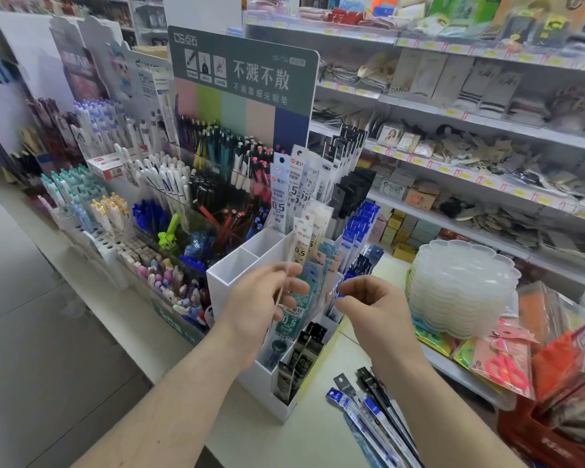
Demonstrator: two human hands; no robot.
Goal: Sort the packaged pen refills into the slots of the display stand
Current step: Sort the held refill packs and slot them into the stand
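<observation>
Fingers [286, 269] of the left hand [260, 300] pinch a green refill pack [293, 317] above the stand [223, 282] — right hand [368, 307] loosely curled beside it, its grip unclear; loose refills [368, 410] lie near the counter's front edge.

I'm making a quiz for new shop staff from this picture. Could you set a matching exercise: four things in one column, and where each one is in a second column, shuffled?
Things
1. loose refill packs
2. green-labelled refill pack
3. stack of clear plastic trays
4. pink scissors

Places
A. in a packet at the right, below the trays
B. lying flat on the counter, near the right forearm
C. standing on the counter, right of the display stand
D. at the left hand, over the stand's slots

Pairs: 1-B, 2-D, 3-C, 4-A
</observation>
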